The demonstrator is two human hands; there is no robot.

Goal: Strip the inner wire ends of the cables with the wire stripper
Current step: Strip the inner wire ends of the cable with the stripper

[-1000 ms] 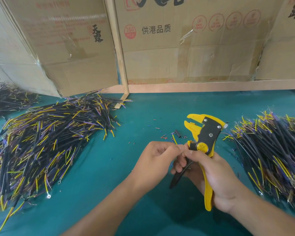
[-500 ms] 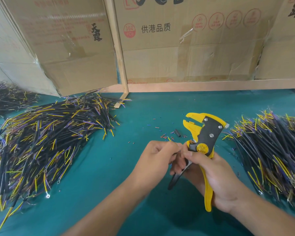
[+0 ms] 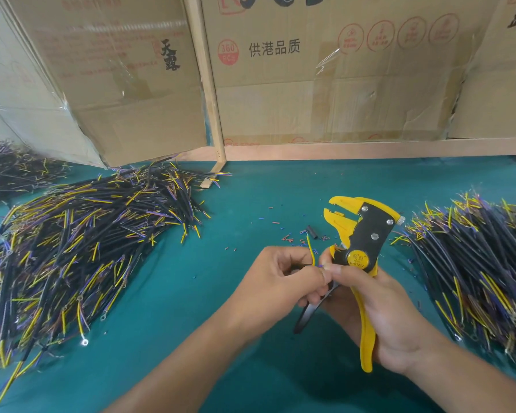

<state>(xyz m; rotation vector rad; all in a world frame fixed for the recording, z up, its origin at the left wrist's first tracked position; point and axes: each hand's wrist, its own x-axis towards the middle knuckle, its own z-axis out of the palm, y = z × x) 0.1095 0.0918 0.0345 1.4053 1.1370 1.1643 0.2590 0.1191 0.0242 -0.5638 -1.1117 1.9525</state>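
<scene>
**Head view: cable end being sorted at the stripper, jaws not yet engaged**

Head view shows the left hand (image 3: 283,281) closed on one black cable (image 3: 306,315), pinching it near its top end. A yellow inner wire (image 3: 311,248) stands up from the pinch, and a short purple end shows just beside it. The right hand (image 3: 382,311) is wrapped around the yellow handle of the wire stripper (image 3: 361,234), with its thumb and forefinger also pressed to the cable end, touching the left fingers (image 3: 316,274). The stripper's head points up and away, its jaws parted and nothing between them.

Assessment of the step in hand: the inner wires appear to be separated before insertion. To do it well, one wire should be isolated and straightened, fed squarely into the jaws to a short, consistent depth, then the handles squeezed fully in a single stroke. The sheath should stay firmly pinched so the wire does not slip.

Cable heaps lie on the green table (image 3: 251,189): one pile (image 3: 81,248) to the left, another pile (image 3: 474,263) to the right. Insulation offcuts (image 3: 288,237) are scattered beyond the hands.

Limits of observation: the cable's top end is largely covered by both hands; the number of inner wires cannot be told. Which heap is finished stock is unclear. Both heaps run out of view.
</scene>
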